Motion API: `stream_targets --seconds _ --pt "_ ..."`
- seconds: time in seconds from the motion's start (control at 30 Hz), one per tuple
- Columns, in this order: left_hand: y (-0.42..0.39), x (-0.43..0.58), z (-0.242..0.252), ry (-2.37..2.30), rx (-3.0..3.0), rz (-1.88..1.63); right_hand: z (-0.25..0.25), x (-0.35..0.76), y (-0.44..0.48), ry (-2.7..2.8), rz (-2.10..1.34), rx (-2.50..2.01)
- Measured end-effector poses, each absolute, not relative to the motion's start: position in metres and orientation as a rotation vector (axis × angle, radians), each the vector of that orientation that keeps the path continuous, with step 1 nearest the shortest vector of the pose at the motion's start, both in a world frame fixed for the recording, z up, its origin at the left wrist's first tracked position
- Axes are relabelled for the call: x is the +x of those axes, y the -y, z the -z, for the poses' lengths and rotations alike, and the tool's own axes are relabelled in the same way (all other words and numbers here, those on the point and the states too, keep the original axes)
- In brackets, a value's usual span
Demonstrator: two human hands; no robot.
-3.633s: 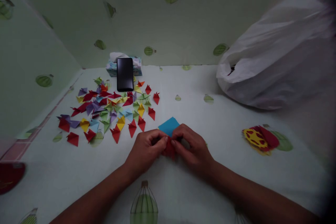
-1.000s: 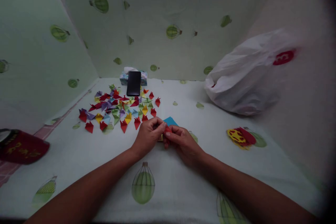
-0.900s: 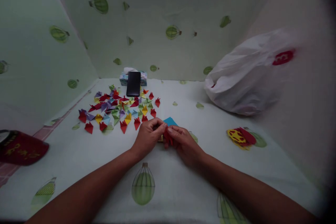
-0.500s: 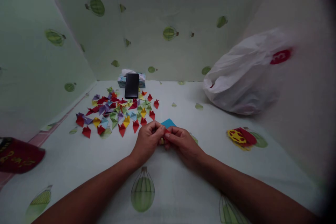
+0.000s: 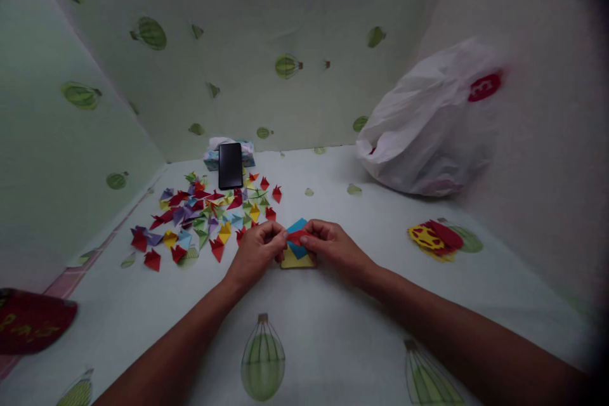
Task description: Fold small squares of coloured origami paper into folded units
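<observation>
Between my two hands is a small piece of folded red paper [image 5: 297, 238]. My left hand [image 5: 261, 247] pinches its left end with thumb and fingers. The right end is gripped by my right hand [image 5: 333, 246], thumb on top. Just beneath it lie a blue paper square [image 5: 299, 250], turned cornerwise, and a yellow paper stack [image 5: 297, 261] on the table; my fingers cover their sides. Left of my hands spreads a loose group of many-coloured folded paper cranes [image 5: 200, 216], the nearest red ones close to my left hand.
A black phone [image 5: 231, 166] leans on a tissue box [image 5: 248, 153] behind the cranes. At the right stands a white plastic bag [image 5: 423, 133]. Red and yellow cut-outs [image 5: 435, 240] lie nearer on that side. A dark red object [image 5: 35, 321] sits at the left edge.
The red paper is now stretched between my slightly parted hands, where before my fingers mostly hid it. More of the blue and yellow paper shows. The camera view has shifted and tilted.
</observation>
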State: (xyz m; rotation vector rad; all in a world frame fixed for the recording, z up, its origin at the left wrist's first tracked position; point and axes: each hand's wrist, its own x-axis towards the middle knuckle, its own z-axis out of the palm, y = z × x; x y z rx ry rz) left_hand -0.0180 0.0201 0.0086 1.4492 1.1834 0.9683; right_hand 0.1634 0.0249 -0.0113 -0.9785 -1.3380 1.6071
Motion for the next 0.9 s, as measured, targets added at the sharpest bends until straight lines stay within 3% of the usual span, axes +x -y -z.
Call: stream_targets --seconds 0.13,0.37,0.73,0.9 --pt "-0.021 -0.019 -0.011 -1.123 1.421 -0.879 0.010 0.165 -0.027 1.404 -1.610 -0.981" --pt "-0.014 -0.011 -0.004 -1.147 1.179 -1.120 0.009 0.164 -0.027 1.164 -1.632 -0.876" --pt "-0.012 -0.007 -0.008 -1.115 1.185 -0.961 0.009 0.165 -0.027 1.125 -1.635 -0.859" --pt "-0.013 -0.007 -0.004 -1.129 1.090 -1.053 0.011 0.163 -0.027 1.055 -1.696 -0.793"
